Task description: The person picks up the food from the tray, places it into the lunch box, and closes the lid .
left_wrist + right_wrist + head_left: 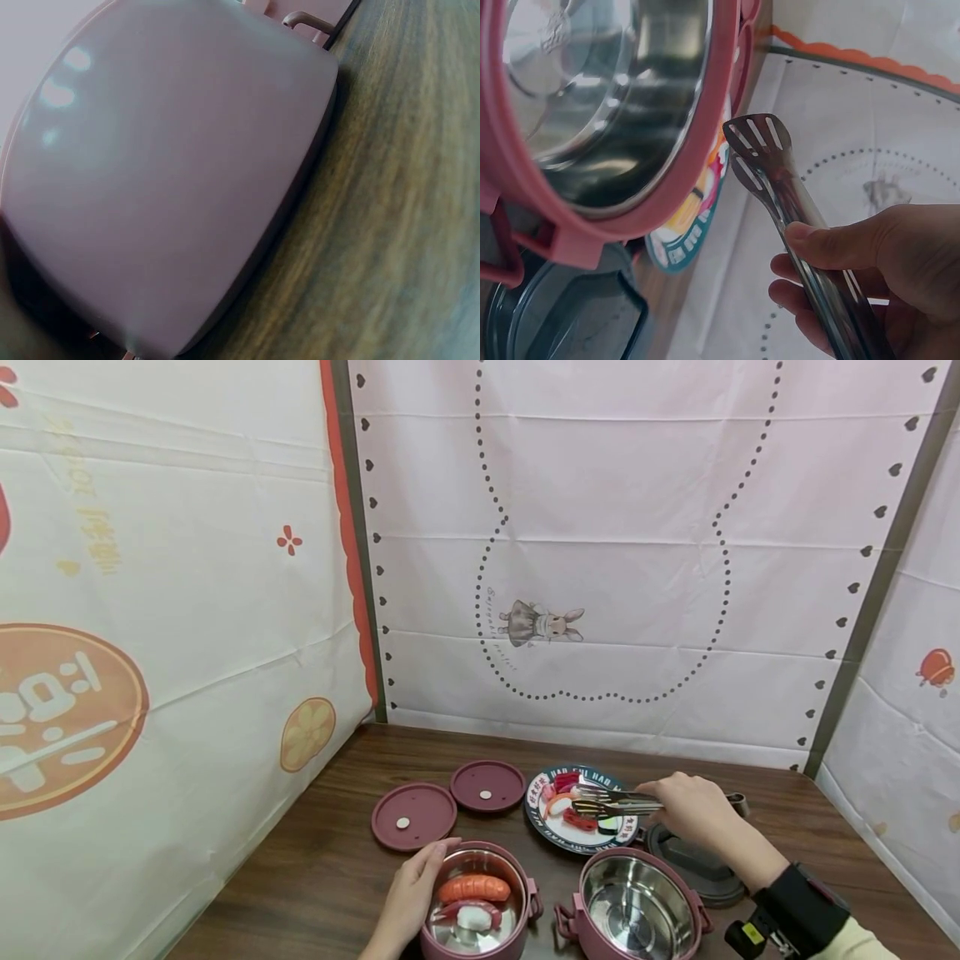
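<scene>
The right hand (693, 810) gripped a pair of metal tongs (611, 802), fingers (832, 244) curled round the handles, with the tips held over the plate (542, 823) of toy sushi at the middle of the table (315, 868). The left hand (408, 893) rested against the outer wall of the left pink container (517, 935), fingers fairly straight, which held toy food pieces (474, 887). Just beside it stood an empty second container (637, 910), and two pink lids (414, 816) lay behind.
</scene>
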### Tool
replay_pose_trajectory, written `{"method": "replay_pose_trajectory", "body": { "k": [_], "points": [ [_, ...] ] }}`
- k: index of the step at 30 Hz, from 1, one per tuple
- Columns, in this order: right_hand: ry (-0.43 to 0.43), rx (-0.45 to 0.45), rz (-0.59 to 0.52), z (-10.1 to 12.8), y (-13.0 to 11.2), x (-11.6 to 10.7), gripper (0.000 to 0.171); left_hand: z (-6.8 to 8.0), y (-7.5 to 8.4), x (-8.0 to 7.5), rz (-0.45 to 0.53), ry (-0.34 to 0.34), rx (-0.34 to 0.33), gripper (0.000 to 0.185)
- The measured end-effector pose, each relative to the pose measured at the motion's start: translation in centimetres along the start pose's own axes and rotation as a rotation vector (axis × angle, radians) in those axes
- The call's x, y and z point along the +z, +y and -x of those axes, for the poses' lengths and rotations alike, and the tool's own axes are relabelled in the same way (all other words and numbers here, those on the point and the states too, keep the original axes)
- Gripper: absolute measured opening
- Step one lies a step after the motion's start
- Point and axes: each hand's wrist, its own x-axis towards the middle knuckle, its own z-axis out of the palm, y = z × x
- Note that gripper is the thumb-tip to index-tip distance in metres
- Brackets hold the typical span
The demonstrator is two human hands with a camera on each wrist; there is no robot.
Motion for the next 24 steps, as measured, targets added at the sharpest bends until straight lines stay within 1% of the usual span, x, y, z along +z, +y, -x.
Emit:
{"method": "replay_pose_trajectory", "body": {
  "k": [5,14,24],
  "points": [
    [-0.013,-0.006,0.018,-0.2,0.5,0.7,0.034,0.0,0.0,0.0,-0.002,0.001,0.002,0.035],
    [-0.09,0.019,-0.001,-0.8,1.0,1.9,0.032,-0.1,-0.2,0.1,-0.021,0.004,0.001,0.035],
    [-0.079,-0.013,-0.012,-1.6,0.9,2.5,0.032,0.0,-0.3,0.1,-0.015,0.013,0.009,0.034]
  ]
}}
